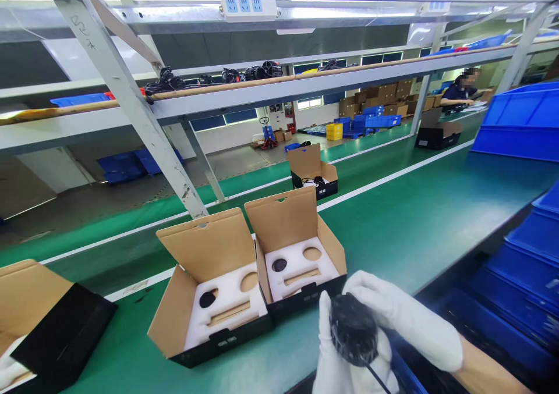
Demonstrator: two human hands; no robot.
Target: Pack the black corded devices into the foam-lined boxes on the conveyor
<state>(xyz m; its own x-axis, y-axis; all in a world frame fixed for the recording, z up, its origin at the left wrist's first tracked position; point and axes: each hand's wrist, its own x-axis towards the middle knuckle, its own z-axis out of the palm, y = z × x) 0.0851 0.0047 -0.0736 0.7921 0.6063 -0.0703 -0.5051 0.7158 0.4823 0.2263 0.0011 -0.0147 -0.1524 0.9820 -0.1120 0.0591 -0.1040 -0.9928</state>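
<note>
Both my hands wear white gloves and meet at the bottom centre. My left hand [334, 362] comes up from below and cups a round black part [353, 329] with a thin black cable hanging from it. From the right, my right hand [393, 309] wraps over the same part. Just beyond them stands an open cardboard box [301, 219] holding a white foam insert [292, 272] with cut-outs. A second open box [205, 248] like it sits to its left on the green belt [393, 225].
A black-and-cardboard box [56, 330] lies at the bottom left with another white-gloved hand [6, 371] at its edge. Blue bins [524, 120] stack on the right. More open boxes [312, 170] sit farther along. A person [460, 91] works at the far right.
</note>
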